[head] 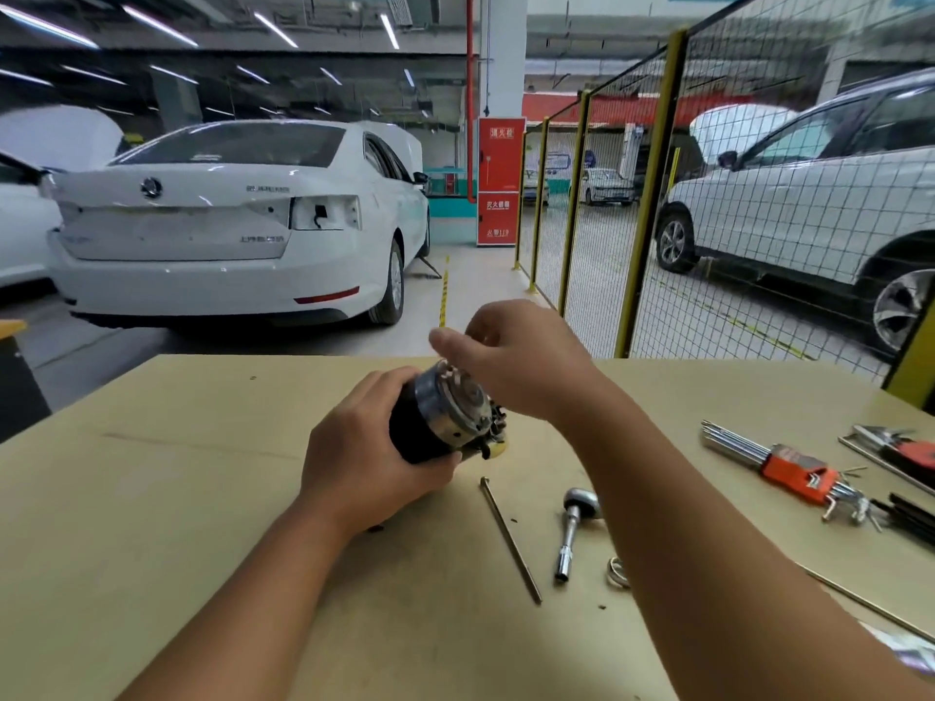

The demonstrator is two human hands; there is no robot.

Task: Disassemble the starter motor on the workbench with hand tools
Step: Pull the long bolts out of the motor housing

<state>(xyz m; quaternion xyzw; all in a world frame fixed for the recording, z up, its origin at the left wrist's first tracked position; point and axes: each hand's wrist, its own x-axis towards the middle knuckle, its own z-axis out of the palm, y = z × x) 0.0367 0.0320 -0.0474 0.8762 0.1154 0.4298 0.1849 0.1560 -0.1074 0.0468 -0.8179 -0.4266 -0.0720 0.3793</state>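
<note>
The starter motor (445,414), a black cylinder with a silver end plate, lies on its side on the tan workbench (177,498). My left hand (369,457) grips its black body from the left. My right hand (511,361) hovers over the motor's far end with its fingers curled; whether they pinch a part is hidden. A long through bolt (510,539) lies on the bench just in front of the motor. Beside it is a ratchet wrench with a socket (571,531). A small silver ring (618,571) shows by my right forearm.
An orange-holdered hex key set (789,470) and a red-handled tool (905,452) lie at the right of the bench. Another thin rod (860,602) lies near the right edge. A wire fence (759,194) and parked white cars stand beyond the bench.
</note>
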